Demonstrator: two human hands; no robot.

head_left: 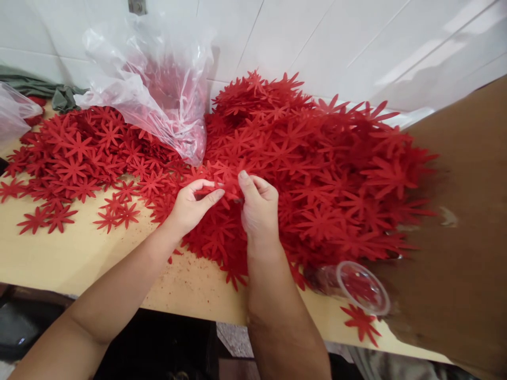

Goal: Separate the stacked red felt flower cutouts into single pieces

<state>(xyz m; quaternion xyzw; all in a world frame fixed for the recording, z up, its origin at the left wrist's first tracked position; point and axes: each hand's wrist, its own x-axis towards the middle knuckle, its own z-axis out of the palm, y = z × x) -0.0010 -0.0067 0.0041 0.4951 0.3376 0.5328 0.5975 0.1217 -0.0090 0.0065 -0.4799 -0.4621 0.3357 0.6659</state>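
Note:
Both of my hands meet above a big heap of red flower-shaped pieces [309, 174] on a pale table. My left hand [198, 203] pinches a red flower piece [227, 186] between thumb and fingers. On the other side of that piece, my right hand [259, 203] has its thumb up and fingers curled, closed on its edge. The piece lies over others of the same red, so its outline is hard to separate. A smaller heap of the same pieces [75, 153] spreads to the left.
A clear plastic bag [158, 95] stands behind the hands near the white wall. On its side at the lower right lies a clear plastic cup [362, 287], beside a brown board [455, 211]. Green cloth [63, 97] lies at the back left. The table's front edge [198, 311] runs below my arms.

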